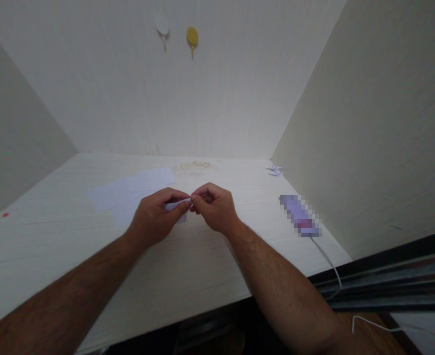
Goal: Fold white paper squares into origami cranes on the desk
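A small piece of white paper (176, 203) is held above the middle of the table between my two hands. My left hand (157, 215) pinches it between thumb and fingers, and part of the sheet shows inside the curl of that hand. With thumb and fingertips together, my right hand (215, 206) grips the paper's right tip. How the paper is folded is mostly hidden by my fingers. Several flat white sheets (128, 190) overlap on the table behind and left of my left hand.
Small folded paper pieces (275, 171) lie at the back right. A blurred-out flat device (299, 216) with a white cable (330, 261) sits near the right wall. A red bit (5, 215) is at far left. White and yellow round hooks (192, 36) are on the back wall.
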`<move>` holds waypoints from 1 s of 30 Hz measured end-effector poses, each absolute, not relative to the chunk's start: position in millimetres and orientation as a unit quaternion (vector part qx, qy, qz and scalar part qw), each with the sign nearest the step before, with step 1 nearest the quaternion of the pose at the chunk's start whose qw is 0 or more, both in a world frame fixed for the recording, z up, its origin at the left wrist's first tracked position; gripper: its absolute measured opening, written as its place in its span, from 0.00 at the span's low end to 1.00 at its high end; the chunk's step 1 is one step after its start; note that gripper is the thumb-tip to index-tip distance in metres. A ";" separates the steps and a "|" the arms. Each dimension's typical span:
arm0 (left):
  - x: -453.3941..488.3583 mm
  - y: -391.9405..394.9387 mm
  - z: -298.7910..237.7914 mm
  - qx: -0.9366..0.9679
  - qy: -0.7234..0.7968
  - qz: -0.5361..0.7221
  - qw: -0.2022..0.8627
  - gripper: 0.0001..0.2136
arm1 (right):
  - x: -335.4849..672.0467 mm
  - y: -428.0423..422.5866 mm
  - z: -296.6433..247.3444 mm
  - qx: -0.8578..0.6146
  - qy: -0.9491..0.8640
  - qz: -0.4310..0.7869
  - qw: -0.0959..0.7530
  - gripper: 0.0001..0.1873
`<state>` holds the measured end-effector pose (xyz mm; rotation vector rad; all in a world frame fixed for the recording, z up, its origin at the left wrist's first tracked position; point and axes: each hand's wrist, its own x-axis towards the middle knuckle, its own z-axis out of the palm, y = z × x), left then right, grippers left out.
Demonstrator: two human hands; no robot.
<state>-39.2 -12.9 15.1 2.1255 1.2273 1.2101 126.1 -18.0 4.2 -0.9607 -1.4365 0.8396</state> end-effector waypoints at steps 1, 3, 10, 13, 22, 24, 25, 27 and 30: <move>-39.2 -13.1 15.2 0.762 0.437 0.437 0.195 0.10 | 126.0 -17.8 4.1 -0.405 -0.614 0.365 0.571 0.06; -38.8 -13.5 15.2 0.762 0.430 0.448 0.185 0.08 | 126.0 -17.8 3.4 -0.399 -0.616 0.376 0.566 0.06; -31.6 -16.3 15.4 0.733 0.419 0.478 0.243 0.07 | 130.0 -18.5 -0.6 -0.425 -0.636 0.330 0.553 0.05; -29.1 -16.9 15.6 0.718 0.413 0.483 0.284 0.06 | 131.3 -19.3 -0.7 -0.442 -0.637 0.301 0.555 0.03; -28.3 -16.9 14.9 0.698 0.396 0.490 0.340 0.06 | 130.4 -24.9 5.9 -0.441 -0.651 0.261 0.560 0.01; -28.3 -16.9 15.1 0.699 0.394 0.490 0.341 0.07 | 130.1 -25.2 6.4 -0.442 -0.654 0.251 0.560 0.01; -28.4 -17.0 15.3 0.700 0.393 0.490 0.341 0.07 | 130.0 -25.1 6.5 -0.441 -0.656 0.246 0.560 0.01; -28.7 -17.2 15.5 0.702 0.391 0.489 0.341 0.07 | 129.7 -24.6 6.2 -0.437 -0.659 0.240 0.563 0.01; -29.0 -17.4 15.4 0.706 0.390 0.488 0.334 0.07 | 129.3 -23.8 5.5 -0.430 -0.659 0.242 0.568 0.01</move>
